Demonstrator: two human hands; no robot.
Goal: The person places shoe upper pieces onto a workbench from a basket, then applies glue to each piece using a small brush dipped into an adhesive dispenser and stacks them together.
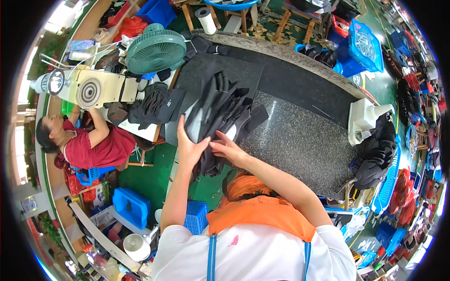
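A bundle of dark pieces that look like shoe uppers (pixel 213 110), some with pale grey inner faces, lies across the near left edge of the worktable. My left hand (pixel 190 149) wraps the near left side of the bundle, its thumb across the top and a finger along the outer side. Close beside that thumb, my right hand (pixel 228 149) grips the same bundle with bent fingers. Its fingertips are partly hidden among the layers. The bundle's lower end hangs over the table edge below my hands.
A speckled grey tabletop (pixel 290 140) extends right, with a white sewing machine head (pixel 363 119) and stacked black pieces (pixel 375 161) at its far end. At left, a green fan (pixel 156 49) stands near another sewing machine (pixel 89 86), where a co-worker (pixel 89 140) in red sits. A blue crate (pixel 196 216) is below.
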